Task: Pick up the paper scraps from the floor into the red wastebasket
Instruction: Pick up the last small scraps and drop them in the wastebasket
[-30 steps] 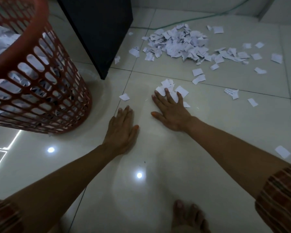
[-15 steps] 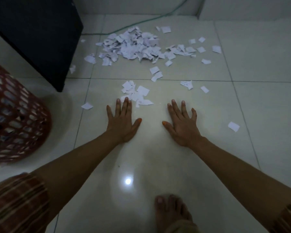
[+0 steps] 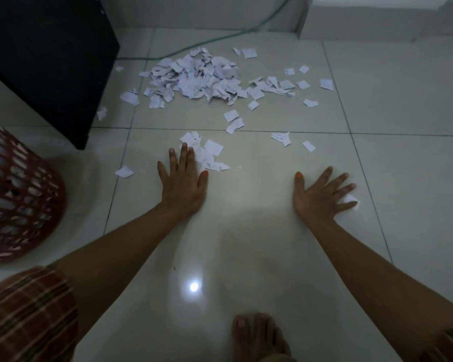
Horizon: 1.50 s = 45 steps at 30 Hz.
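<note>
A bare foot (image 3: 258,335) rests on the glossy tiled floor (image 3: 246,244) at the bottom of the view, below a bright spot of reflected light (image 3: 194,286). Beyond it two bare forearms reach forward from plaid sleeves (image 3: 29,314). The left hand (image 3: 182,182) lies palm-down on the tile, fingers straight and close together, its fingertips touching a small cluster of paper scraps (image 3: 207,154). The right hand (image 3: 322,194) is pressed flat with fingers spread wide, the outer fingers over a single white scrap (image 3: 351,199). At the left edge stands the red wastebasket (image 3: 19,194), its lattice wall showing paper inside, well apart from both hands. Farther on, a large pile of torn scraps (image 3: 202,77) spreads across the tiles beside a dark cabinet (image 3: 50,61), with loose pieces scattered to its right and a green cable (image 3: 220,37) running along the wall.
</note>
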Each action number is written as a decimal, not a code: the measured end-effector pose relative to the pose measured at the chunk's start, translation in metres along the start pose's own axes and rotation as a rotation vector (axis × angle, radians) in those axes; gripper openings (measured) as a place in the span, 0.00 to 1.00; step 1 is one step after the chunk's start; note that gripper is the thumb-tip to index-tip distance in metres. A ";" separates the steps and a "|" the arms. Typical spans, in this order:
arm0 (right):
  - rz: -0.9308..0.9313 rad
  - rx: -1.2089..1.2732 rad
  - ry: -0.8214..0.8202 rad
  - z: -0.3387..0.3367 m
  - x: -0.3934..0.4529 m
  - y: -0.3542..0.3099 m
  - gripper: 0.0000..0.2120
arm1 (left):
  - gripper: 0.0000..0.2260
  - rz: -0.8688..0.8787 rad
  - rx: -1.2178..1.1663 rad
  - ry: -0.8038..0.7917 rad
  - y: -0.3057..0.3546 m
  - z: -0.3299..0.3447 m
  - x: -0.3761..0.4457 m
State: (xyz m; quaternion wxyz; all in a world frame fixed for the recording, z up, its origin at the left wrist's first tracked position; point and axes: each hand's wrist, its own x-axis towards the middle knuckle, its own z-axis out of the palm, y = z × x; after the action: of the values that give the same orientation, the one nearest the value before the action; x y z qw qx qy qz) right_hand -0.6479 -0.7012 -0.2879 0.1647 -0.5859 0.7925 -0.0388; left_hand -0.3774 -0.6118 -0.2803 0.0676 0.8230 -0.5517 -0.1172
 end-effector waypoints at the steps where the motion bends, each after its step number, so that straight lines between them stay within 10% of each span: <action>1: -0.055 -0.021 -0.008 0.003 0.000 -0.004 0.41 | 0.29 -0.008 -0.002 0.004 -0.004 -0.001 -0.004; 16: -0.889 -0.109 -0.215 0.055 -0.056 -0.137 0.39 | 0.27 -0.184 -0.088 0.056 -0.076 -0.020 -0.048; 31: -1.630 -0.215 -0.296 0.071 -0.125 -0.129 0.38 | 0.27 -0.207 -0.227 0.177 -0.098 -0.008 -0.070; 45: -1.438 -0.213 -0.213 0.060 -0.063 -0.164 0.39 | 0.33 -0.380 -0.069 0.052 -0.089 0.000 -0.059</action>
State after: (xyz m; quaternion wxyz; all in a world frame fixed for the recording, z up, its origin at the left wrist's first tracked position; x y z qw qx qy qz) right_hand -0.4627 -0.6846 -0.2888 0.1168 -0.9745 0.1913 -0.0031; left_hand -0.3187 -0.5236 -0.2945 0.0868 0.9123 -0.3799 -0.1256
